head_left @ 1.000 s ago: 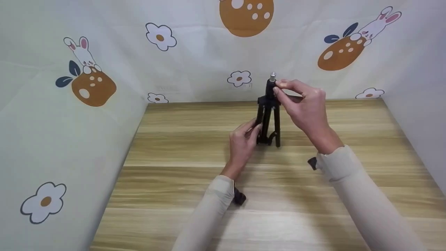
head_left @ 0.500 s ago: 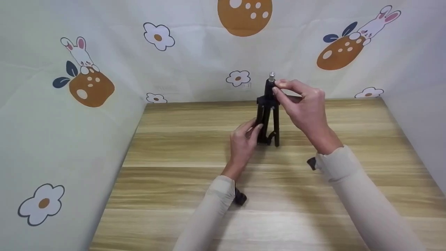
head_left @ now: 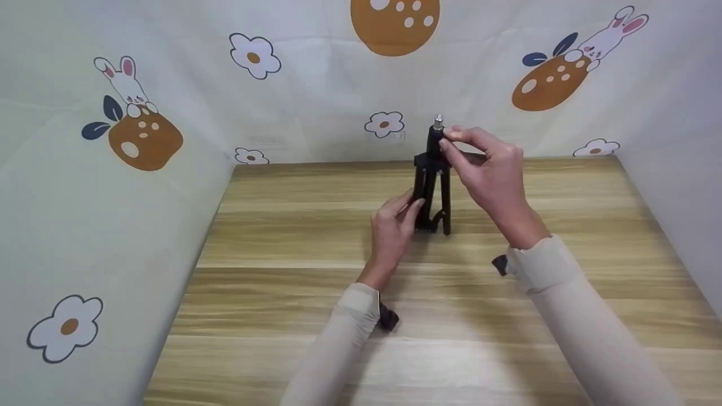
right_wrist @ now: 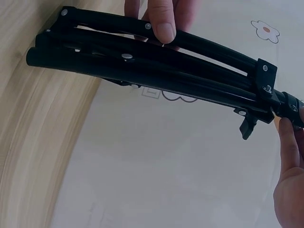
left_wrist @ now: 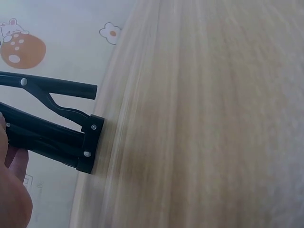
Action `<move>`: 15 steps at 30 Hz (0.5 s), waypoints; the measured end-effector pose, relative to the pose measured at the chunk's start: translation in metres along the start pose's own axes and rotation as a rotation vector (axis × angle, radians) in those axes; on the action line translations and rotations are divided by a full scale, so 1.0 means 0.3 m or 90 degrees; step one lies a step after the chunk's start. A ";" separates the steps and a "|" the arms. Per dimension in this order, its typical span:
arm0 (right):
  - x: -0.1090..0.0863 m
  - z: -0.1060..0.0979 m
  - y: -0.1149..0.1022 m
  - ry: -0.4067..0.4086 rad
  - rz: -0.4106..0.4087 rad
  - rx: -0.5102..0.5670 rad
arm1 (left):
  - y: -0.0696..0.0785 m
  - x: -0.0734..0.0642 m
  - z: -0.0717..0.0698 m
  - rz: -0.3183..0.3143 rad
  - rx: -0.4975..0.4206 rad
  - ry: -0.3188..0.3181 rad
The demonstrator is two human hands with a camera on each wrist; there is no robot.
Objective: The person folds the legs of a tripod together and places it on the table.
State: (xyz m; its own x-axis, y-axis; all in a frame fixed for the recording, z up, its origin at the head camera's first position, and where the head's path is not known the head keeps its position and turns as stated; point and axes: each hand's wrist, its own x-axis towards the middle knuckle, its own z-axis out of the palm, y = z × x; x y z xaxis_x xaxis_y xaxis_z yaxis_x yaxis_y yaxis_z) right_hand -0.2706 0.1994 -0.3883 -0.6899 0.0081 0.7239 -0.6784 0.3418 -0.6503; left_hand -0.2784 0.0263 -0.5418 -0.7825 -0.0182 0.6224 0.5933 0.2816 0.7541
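A small black tripod (head_left: 433, 163) with a silver screw tip (head_left: 438, 121) is held upright near the back of the table, its legs folded nearly together. My left hand (head_left: 390, 231) grips a leg low down, thumb in front. With thumb and forefinger my right hand (head_left: 496, 169) pinches the collar just below the silver tip. The right wrist view shows the folded legs (right_wrist: 156, 73), a small knob (right_wrist: 247, 127) near the hub, and the left thumb pressing a leg. In the left wrist view, a curved brace (left_wrist: 59, 108) joins one leg to the lower bracket (left_wrist: 90, 145).
The wood-grain table (head_left: 271, 293) runs up to a pale cloth backdrop (head_left: 316, 84) printed with rabbits, oranges and flowers. Similar cloth walls rise on the left and right. Dark wrist-worn pieces (head_left: 388, 317) sit by both cuffs.
The whole scene shifts very slightly in the head view. Both hands keep their hold on the tripod, with no clear change in its shape.
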 end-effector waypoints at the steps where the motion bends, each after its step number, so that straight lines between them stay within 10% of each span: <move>1: -0.001 0.000 0.001 -0.001 0.002 0.008 | -0.002 0.001 0.000 0.003 0.003 0.002; 15: -0.079 -0.049 0.065 -0.111 0.099 -0.087 | 0.006 0.010 0.002 -0.006 -0.001 -0.009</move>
State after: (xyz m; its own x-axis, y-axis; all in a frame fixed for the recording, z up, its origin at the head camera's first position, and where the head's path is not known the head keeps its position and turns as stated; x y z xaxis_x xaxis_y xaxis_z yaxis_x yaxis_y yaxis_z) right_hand -0.2639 0.2198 -0.4147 -0.8243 -0.0879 0.5593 -0.5287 0.4731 -0.7048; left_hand -0.2798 0.0272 -0.5385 -0.7910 -0.0072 0.6117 0.5857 0.2800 0.7606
